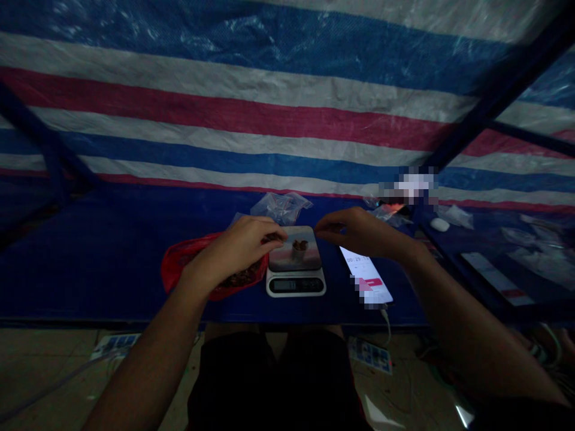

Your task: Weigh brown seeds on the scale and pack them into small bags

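A small white kitchen scale (pixel 295 281) stands on the dark blue table, with a little pile of brown bits (pixel 299 245) on its platform. My left hand (pixel 238 245) hovers at the scale's left edge, fingers pinched on some brown bits, above a red plastic bag (pixel 179 260) that holds more brown material. My right hand (pixel 357 230) hangs just right of the scale platform, fingers curled together in a pinch; what it holds, if anything, I cannot make out.
A lit phone (pixel 366 272) lies right of the scale with a cable off the table edge. Clear plastic bags (pixel 281 206) lie behind the scale. A striped tarp (pixel 269 108) forms the back wall. Power strips (pixel 371 353) lie on the floor.
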A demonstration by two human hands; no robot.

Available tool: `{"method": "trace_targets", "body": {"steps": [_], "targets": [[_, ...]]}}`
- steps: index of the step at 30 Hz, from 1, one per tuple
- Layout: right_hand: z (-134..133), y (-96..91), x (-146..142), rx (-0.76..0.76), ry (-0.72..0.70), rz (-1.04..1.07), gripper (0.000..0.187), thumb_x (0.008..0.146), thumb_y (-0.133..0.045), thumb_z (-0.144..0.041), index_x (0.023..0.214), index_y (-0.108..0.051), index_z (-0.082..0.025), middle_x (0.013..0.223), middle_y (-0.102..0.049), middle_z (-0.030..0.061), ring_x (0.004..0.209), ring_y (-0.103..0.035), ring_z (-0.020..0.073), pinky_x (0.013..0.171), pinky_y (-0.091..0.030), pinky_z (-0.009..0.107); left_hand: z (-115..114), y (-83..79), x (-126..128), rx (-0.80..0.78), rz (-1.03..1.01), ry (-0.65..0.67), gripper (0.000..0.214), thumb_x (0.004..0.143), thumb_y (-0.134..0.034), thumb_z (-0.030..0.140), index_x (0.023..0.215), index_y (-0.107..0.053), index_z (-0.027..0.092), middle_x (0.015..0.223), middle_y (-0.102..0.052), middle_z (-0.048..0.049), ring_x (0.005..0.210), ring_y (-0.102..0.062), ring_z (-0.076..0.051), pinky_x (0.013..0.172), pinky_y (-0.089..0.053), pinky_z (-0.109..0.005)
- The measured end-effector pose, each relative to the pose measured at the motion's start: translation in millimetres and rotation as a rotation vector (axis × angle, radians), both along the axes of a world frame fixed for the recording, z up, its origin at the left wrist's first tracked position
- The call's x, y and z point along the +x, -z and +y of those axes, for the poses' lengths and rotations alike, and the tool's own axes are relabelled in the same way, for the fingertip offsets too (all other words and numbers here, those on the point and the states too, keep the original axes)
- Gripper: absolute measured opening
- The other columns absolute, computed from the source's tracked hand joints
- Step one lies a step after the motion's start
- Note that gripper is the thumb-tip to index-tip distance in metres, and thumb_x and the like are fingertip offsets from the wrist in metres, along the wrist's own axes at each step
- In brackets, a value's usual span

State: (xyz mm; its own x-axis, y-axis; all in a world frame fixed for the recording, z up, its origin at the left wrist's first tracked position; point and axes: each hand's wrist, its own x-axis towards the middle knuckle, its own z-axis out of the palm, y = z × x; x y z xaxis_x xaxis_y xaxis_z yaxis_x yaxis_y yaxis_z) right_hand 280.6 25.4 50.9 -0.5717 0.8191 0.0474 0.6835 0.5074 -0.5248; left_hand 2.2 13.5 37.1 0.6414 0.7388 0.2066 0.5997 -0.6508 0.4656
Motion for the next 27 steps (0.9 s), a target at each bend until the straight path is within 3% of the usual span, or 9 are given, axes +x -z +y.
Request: {"method": "trace_targets", "body": {"steps": [7,14,27], "targets": [[-6.1,9.2,2.8,0.015,-0.028,0.07,0.021,0.095,-0.061,-0.027,0.104,-0.079,-0.02,0.098,-0.081,0.0043,0.084,-0.074,0.018,0.072,-0.054,0.027,15.9,4.6,40.7,-0.008,-0.009,0.114,0.025,0.098,-0.056,0.017,0.103,-0.079,0.022,0.099,-0.078,-0.0047,0.09,-0.069,-0.019,0.083,-0.05,-0.031],[-6.3,20.4,1.2,-0.017,-0.044,0.114,0.021,0.094,-0.061,-0.023,0.106,-0.078,-0.018,0.094,-0.08,0.0048,0.079,-0.073,0.0171,0.069,-0.052,0.026,24.6,20.1,43.9,-0.001,0.046,0.135,0.025,0.095,-0.057,0.017,0.099,-0.081,0.023,0.095,-0.078,-0.0057,0.089,-0.07,-0.02,0.079,-0.049,-0.03],[-5.1,31.2,4.1,-0.05,-0.047,0.14,0.022,0.091,-0.061,-0.016,0.104,-0.079,-0.019,0.094,-0.08,0.0036,0.078,-0.071,0.0158,0.069,-0.051,0.026,23.6,14.8,43.8,-0.076,-0.04,0.113,0.022,0.091,-0.062,0.016,0.098,-0.081,0.025,0.089,-0.08,-0.0016,0.082,-0.073,-0.018,0.073,-0.05,-0.029]]}}
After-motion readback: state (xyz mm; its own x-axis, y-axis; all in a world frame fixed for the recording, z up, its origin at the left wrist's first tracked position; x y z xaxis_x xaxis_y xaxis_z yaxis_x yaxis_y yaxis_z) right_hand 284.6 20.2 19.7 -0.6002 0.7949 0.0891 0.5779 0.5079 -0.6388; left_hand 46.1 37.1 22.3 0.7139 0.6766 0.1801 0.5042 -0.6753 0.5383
